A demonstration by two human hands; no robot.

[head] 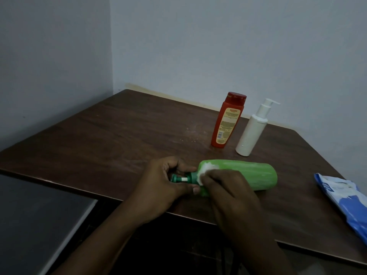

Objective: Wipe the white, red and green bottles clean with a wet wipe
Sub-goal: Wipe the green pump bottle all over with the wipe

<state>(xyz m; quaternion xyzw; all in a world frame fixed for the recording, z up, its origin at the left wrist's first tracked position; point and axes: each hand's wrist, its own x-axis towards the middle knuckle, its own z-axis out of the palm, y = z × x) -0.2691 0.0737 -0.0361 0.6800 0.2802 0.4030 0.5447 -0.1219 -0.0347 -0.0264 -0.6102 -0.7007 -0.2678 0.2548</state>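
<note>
Green bottle (248, 176), smooth rounded plastic, lies sideways on the dark wooden tabletop (119, 135). The left hand (164, 185) fingers grasp its pump neck; the right hand (228, 193) fingers pinch a crumpled wet wipe (206, 171) against its shoulder.

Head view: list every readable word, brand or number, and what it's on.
Red bottle: label with a red brand word on a yellow panel and fine print below, all too blurred to read.
Wet wipe pack: white marks on the blue edge, possibly digits, too blurred to be sure.
Green bottle and white pump bottle: no text visible.
</note>
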